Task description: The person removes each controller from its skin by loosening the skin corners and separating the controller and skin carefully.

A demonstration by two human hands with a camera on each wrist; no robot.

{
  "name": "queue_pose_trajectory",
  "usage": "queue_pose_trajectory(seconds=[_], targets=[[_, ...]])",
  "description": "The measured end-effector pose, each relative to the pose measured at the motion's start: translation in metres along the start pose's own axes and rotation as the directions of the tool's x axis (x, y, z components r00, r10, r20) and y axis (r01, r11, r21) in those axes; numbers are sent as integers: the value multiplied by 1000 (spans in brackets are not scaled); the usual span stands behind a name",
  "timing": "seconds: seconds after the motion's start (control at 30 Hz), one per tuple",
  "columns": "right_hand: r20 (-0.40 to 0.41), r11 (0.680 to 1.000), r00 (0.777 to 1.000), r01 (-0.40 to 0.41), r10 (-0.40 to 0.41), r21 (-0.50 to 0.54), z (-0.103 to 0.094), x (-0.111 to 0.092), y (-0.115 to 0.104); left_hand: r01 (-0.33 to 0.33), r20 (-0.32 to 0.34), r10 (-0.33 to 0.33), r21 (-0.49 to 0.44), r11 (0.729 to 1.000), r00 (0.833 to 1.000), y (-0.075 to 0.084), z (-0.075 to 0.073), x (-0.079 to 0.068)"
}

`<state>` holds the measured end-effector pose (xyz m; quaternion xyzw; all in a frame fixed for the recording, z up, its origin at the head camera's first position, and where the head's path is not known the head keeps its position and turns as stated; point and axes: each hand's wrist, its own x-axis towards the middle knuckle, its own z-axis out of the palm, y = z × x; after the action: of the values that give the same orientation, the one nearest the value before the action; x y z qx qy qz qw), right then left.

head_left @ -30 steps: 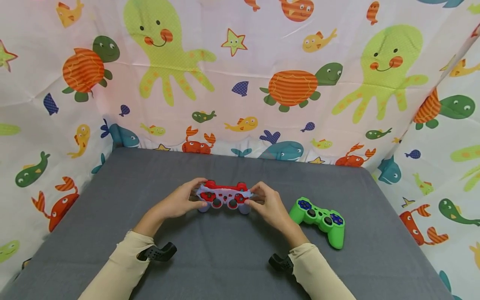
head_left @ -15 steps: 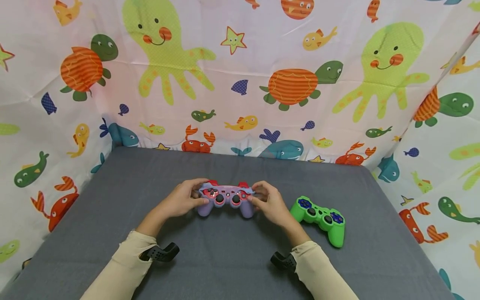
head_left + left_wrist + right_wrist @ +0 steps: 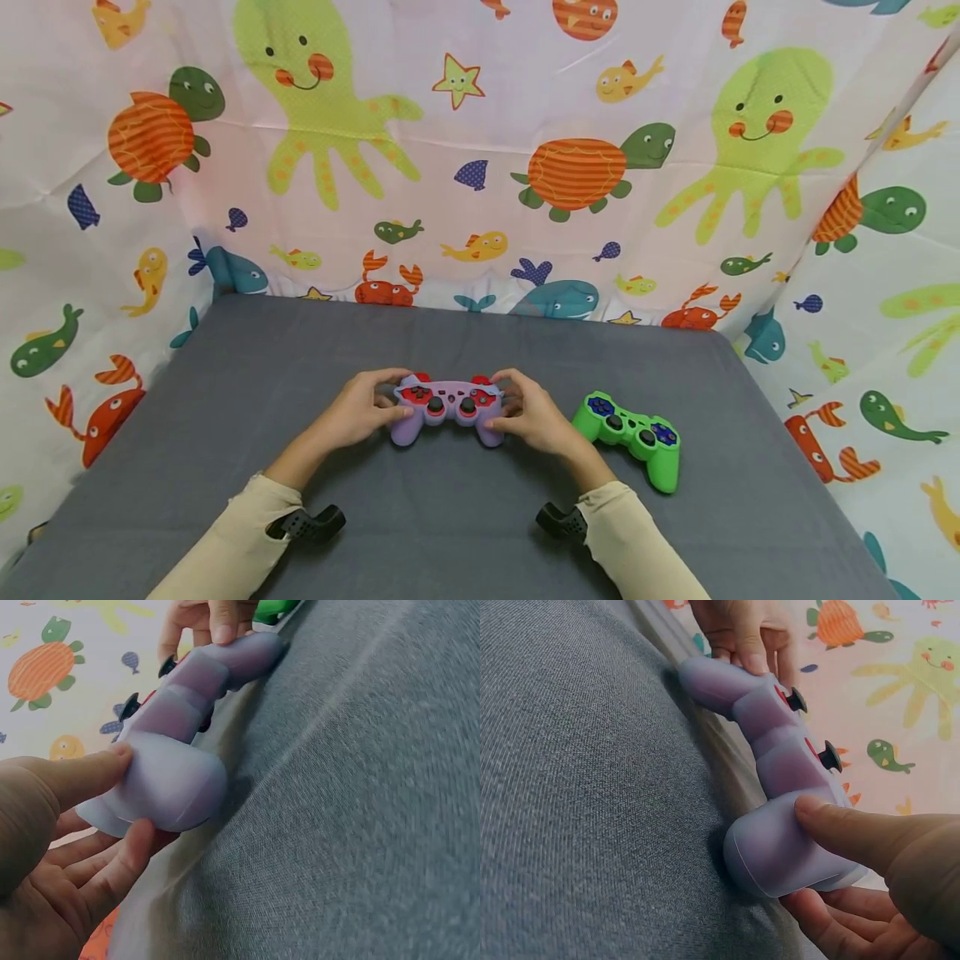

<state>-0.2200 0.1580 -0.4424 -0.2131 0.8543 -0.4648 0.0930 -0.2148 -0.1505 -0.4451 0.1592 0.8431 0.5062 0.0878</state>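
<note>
I have the controller (image 3: 417, 396) out in front of me, level from side to side, low over the middle of the grey table (image 3: 450, 525); whether its handles touch the cloth I cannot tell. Its red face shows through the openings of a purple skin (image 3: 452, 412), which wraps both handles and lies round the black sticks (image 3: 435, 406). My left grip (image 3: 365, 412) pinches the left end, thumb on the near face of the handle and fingers behind and beneath; my right grip (image 3: 531, 412) pinches the right end the same way. I judge the whole thing light, with a stiff body inside and a soft, stretchy cover outside, so the skin may give or slide under my thumbs while the core keeps its shape. The matte surface looks more grippy than slippery, though the rounded handles could roll if I pinched only their tips. It does not strike me as fragile, but the thin edges of the skin near the upper corners could curl or tear if tugged hard. The best hold, I think, is at the two ends, thumbs in front and fingers behind, off the sticks and the red shoulder buttons (image 3: 481, 380). A green controller (image 3: 637, 437) lies on the table, just beyond my right wrist.
</note>
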Motion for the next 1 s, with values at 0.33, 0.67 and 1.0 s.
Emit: queue_pose_trajectory(seconds=[0.33,0.67,1.0], targets=[[26,999,999,-42,42,-2,-2,-1,-2,-9,42,8,32,999,999,-7,-1,1],[57,997,996,-75,74,16,2,-2,4,44,-22,-43,51,998,999,-11,5,-3],[47,996,995,-84,83,7,5,-2,2,15,-29,-15,11,1000,999,-13,4,2]])
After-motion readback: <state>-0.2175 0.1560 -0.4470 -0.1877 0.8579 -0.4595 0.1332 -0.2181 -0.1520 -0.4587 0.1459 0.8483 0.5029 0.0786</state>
